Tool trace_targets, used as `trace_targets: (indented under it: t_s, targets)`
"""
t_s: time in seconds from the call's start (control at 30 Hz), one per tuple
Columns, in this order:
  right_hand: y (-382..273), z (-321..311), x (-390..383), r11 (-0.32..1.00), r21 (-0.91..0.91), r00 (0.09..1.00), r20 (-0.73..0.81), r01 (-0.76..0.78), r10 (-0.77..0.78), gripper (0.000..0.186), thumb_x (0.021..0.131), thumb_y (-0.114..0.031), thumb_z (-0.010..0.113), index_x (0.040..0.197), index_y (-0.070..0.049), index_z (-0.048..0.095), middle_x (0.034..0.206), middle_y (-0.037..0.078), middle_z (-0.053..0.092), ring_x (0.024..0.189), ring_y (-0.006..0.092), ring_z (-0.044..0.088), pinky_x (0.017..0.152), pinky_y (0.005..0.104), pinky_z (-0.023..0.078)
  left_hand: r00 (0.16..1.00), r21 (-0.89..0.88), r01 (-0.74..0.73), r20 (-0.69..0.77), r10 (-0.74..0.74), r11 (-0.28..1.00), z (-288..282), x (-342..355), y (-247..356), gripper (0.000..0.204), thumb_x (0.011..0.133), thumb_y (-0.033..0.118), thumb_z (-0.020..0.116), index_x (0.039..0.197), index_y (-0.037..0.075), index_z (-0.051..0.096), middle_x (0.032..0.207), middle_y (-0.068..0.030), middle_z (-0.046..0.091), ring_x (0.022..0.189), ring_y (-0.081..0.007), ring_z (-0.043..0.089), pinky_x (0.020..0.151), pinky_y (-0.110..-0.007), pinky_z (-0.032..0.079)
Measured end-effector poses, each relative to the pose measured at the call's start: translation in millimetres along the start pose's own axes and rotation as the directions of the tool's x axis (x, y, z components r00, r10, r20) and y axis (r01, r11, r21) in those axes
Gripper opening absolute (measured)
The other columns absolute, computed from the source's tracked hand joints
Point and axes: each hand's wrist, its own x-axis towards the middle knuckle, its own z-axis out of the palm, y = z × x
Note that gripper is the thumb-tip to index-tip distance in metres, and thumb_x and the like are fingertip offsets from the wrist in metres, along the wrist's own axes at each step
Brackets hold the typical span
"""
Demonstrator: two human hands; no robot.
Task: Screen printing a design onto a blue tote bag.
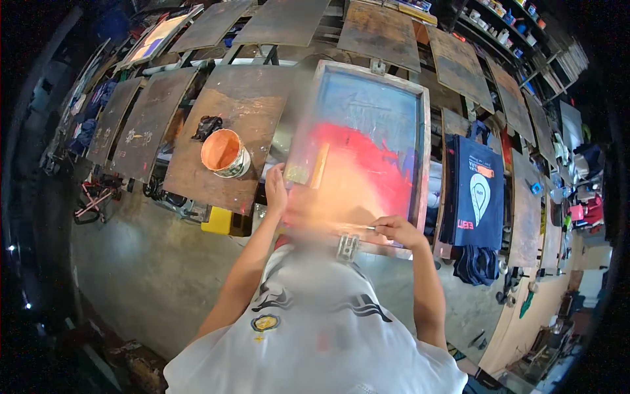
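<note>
Remotely, I locate the framed screen (pixel 367 105) before the person (pixel 321 315), the left hand (pixel 275 192) at its left side, the right hand (pixel 398 230) over its near right corner, the bucket (pixel 231 161) on a board (pixel 230 98) to the left, stacked bags (pixel 478 174) to the right, and further boards (pixel 379 36) behind.

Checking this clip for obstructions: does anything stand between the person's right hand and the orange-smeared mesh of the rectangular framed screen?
Nothing visible does: the right hand, pinching a thin, straight tool, is at the near end of the mesh. The long, yellowish strip is farther off, leftward; blur hides detail there.
</note>
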Motion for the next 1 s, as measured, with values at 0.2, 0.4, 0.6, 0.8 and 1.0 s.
trace_targets:
  t_s: [0.2, 0.4, 0.6, 0.8, 1.0]
  targets:
    - [-2.9, 14.1, -27.0, 0.909, 0.379, 0.983, 0.008, -0.173, 0.184, 0.023, 0.1, -0.024, 0.055, 0.096, -0.005, 0.067, 0.071, -0.003, 0.052, 0.06, 0.0071, 0.045, 0.053, 0.0226, 0.034, 0.997, -0.061, 0.043, 0.059, -0.039, 0.997, 1.4, 1.2, 15.6, 0.047, 0.108, 0.035, 0.034, 0.116, -0.003, 0.06, 0.113, -0.0156, 0.061, 0.109, -0.0286, 0.057, 0.099, -0.037, 0.041]
    - [-39.6, 39.2, -29.8, 0.791, 0.605, 0.985, -0.06, -0.092, 0.161, 0.031, 0.101, -0.031, 0.053, 0.093, -0.004, 0.066, 0.061, -0.003, 0.046, 0.054, 0.0081, 0.04, 0.049, 0.0245, 0.03, 0.987, -0.079, 0.119, 0.118, -0.109, 0.99, -7.3, 5.3, 11.3, 0.048, 0.108, 0.036, 0.032, 0.117, -0.003, 0.059, 0.115, -0.016, 0.06, 0.112, -0.0277, 0.056, 0.102, -0.037, 0.039]
    - [-105.6, 57.0, 18.8, 0.879, 0.476, 0.965, -0.23, -0.004, 0.129, 0.034, 0.104, -0.03, 0.048, 0.089, -0.005, 0.066, 0.059, -0.004, 0.044, 0.054, 0.0071, 0.04, 0.051, 0.0236, 0.03, 0.891, -0.224, 0.434, 0.247, -0.38, 0.873, -36.4, 6.7, -15.3, 0.056, 0.106, 0.049, 0.03, 0.121, 0.004, 0.06, 0.112, -0.008, 0.063, 0.106, -0.0183, 0.057, 0.09, -0.033, 0.043]
    - [-192.9, 90.3, 109.0, 0.987, 0.068, 0.927, -0.36, 0.142, -0.109, 0.036, 0.104, -0.026, 0.05, 0.081, -0.001, 0.063, 0.059, -0.003, 0.046, 0.055, 0.0067, 0.041, 0.054, 0.0245, 0.035, 0.715, -0.15, 0.568, 0.577, -0.394, 0.81, -84.2, 11.3, -25.7, 0.057, 0.104, 0.053, 0.035, 0.123, 0.006, 0.059, 0.102, -0.004, 0.066, 0.089, -0.0145, 0.062, 0.076, -0.031, 0.048]
    - [-240.1, 127.1, 186.1, 0.972, -0.194, 0.932, -0.311, 0.129, -0.186, 0.038, 0.102, -0.026, 0.053, 0.075, -0.002, 0.063, 0.058, -0.004, 0.046, 0.055, 0.0064, 0.041, 0.051, 0.0262, 0.034, 0.62, -0.23, 0.374, 0.783, -0.057, 0.898, -134.6, 26.4, -7.9, 0.042, 0.102, 0.04, 0.053, 0.115, 0.001, 0.058, 0.099, -0.006, 0.067, 0.078, -0.0146, 0.063, 0.075, -0.031, 0.052]
